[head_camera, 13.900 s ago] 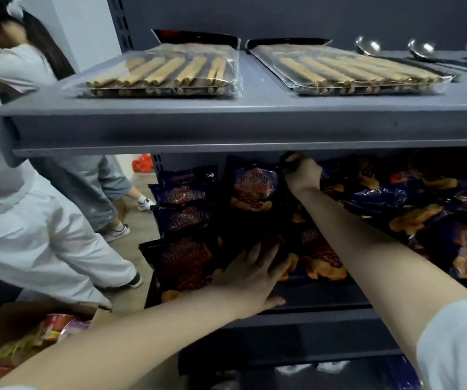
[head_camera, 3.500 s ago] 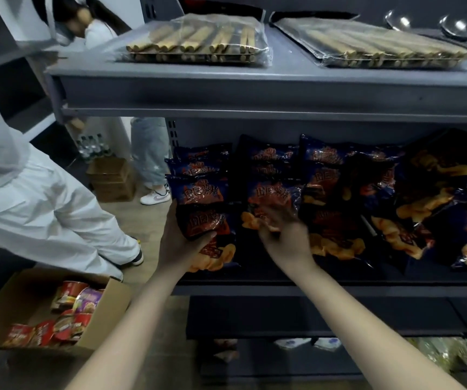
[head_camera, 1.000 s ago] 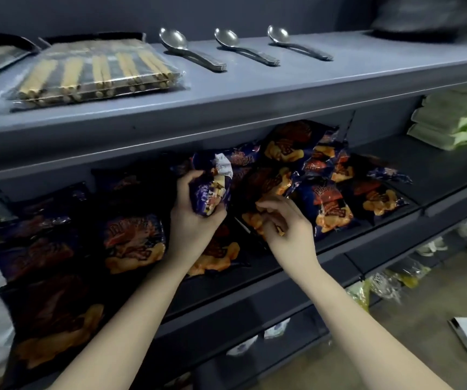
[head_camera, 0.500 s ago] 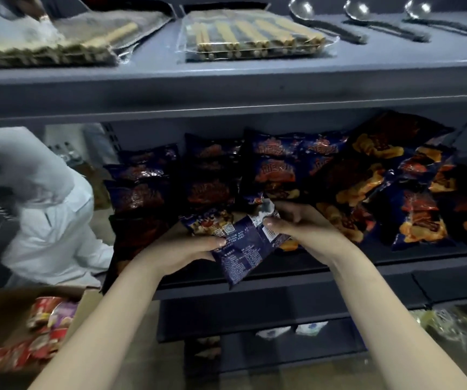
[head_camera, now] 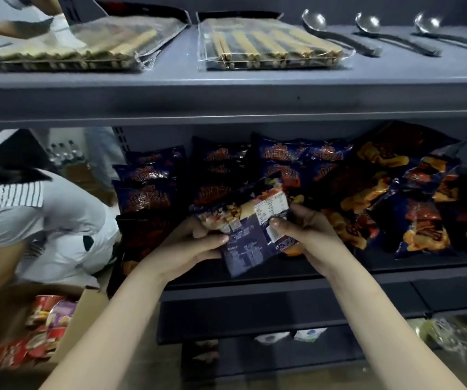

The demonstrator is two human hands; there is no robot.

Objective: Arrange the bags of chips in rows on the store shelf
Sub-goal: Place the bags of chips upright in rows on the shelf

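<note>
The left hand [head_camera: 194,249] and right hand [head_camera: 311,235] pinch one bag [head_camera: 250,250] by its sides, back facing out, just before the shelf [head_camera: 409,271]; shoved in carelessly, it may topple the leaning rows [head_camera: 147,192] or slide off the edge.

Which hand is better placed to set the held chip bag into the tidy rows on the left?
Probably the left. The left hand grips the chip bag on the side nearer the tidy rows; the right hand pinches its other edge, beside the loose pile, and would reach across.
</note>
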